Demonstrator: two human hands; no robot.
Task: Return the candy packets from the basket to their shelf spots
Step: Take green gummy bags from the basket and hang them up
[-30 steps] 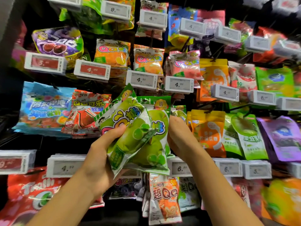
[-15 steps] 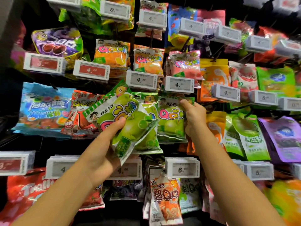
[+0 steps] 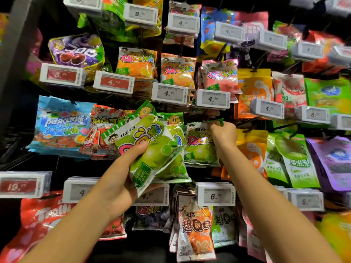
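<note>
A tall dark shop rack [image 3: 17, 54] is filling the head view, with shiny candy bags hanging in rows and white price tags clipped in front. The landmark is the white price tag reading 4.20 [image 3: 213, 99] in the middle. Just below it, the right hand [image 3: 224, 134] is pinching the top corner of a green apple candy packet [image 3: 199, 147], holding it up against the rack. To the lower left of that tag, the left hand [image 3: 121, 186] is gripping a tilted bunch of green apple candy packets [image 3: 152, 149], thumb on the front. Left of the bunch, a red cola candy bag [image 3: 98, 130] and a blue sea candy bag [image 3: 60, 126] are hanging. No basket is showing.
</note>
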